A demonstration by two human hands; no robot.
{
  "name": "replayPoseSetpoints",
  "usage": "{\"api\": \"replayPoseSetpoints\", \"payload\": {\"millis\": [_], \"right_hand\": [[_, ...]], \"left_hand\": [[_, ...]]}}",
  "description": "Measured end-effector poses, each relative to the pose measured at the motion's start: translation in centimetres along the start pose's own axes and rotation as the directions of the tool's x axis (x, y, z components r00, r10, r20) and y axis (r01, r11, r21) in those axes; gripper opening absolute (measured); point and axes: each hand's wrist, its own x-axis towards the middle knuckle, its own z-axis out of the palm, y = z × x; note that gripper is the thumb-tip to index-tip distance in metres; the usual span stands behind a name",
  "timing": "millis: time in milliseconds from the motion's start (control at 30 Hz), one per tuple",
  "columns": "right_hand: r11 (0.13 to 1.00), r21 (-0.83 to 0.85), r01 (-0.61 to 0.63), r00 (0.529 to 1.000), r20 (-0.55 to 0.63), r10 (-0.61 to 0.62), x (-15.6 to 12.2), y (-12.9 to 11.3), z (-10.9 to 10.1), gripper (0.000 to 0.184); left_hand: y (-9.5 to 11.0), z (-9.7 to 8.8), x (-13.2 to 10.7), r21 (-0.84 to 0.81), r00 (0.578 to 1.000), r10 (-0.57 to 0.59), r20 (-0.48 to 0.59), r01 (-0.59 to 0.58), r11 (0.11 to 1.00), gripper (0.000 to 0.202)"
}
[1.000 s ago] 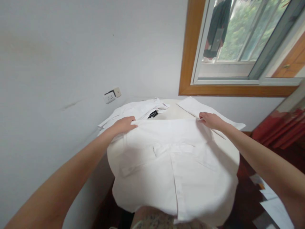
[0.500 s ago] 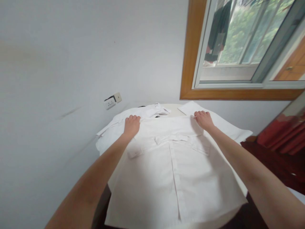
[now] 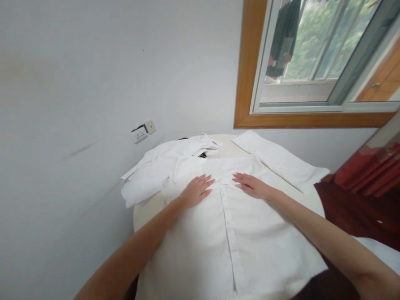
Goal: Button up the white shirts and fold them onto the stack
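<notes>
A white garment (image 3: 200, 241) with a vertical slit or placket down its middle lies spread over a round table, its lower part hanging toward me. Flat on its upper part rests my left hand (image 3: 198, 189), fingers spread, left of the centre seam. My right hand (image 3: 251, 185) lies palm down on the cloth to the right of that seam, fingers stretched out. Neither hand grips the fabric. Both hands partly cover the folded-over band near the garment's far edge.
White crumpled cloth (image 3: 150, 171) lies at the table's left. A folded white cloth (image 3: 281, 160) is at the right, overhanging the edge. The pale round tabletop (image 3: 225, 143) nears the wall, which has a socket (image 3: 139, 134). A wood-framed window (image 3: 245, 121) and red fabric (image 3: 365, 173) are to the right.
Both hands have let go of the garment's far edge. They have come nearer to me and closer together, and now lie flat on the cloth.
</notes>
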Motion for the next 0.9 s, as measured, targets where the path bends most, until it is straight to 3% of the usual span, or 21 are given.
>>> {"api": "replayPoseSetpoints", "payload": {"millis": [133, 300, 400, 567, 767, 900], "right_hand": [[1.000, 0.003, 0.019, 0.999, -0.042, -0.019, -0.5, 0.7, 0.5, 0.041], [0.997, 0.063, -0.040, 0.994, -0.103, 0.046, -0.9, 1.3, 0.0, 0.047], [0.992, 0.037, -0.117, 0.986, -0.117, 0.121, -1.3, 2.2, -0.5, 0.050], [0.974, -0.087, -0.209, 0.969, -0.153, 0.194, -1.3, 3.2, -0.3, 0.039], [0.937, -0.247, -0.249, 0.961, -0.182, 0.207, -0.8, 3.1, 0.2, 0.038], [0.927, -0.263, -0.268, 0.946, -0.254, 0.201, -1.1, 3.3, -0.2, 0.041]], "left_hand": [[-0.5, -0.2, -0.2, -0.040, 1.000, -0.009, 0.005, 0.009, 0.999, 0.044], [-1.9, -0.7, -0.6, -0.136, 0.989, -0.092, -0.116, 0.076, 0.988, 0.048], [-3.6, -0.8, -1.0, -0.081, 0.984, -0.133, -0.116, 0.124, 0.989, 0.053], [-5.7, -0.7, -1.5, -0.025, 0.983, -0.151, -0.101, 0.149, 0.989, 0.044], [-5.8, -0.9, -1.7, -0.068, 0.977, -0.178, -0.117, 0.171, 0.983, 0.042], [-5.4, -1.5, -1.7, -0.087, 0.956, -0.168, -0.238, 0.152, 0.985, 0.041]]}}
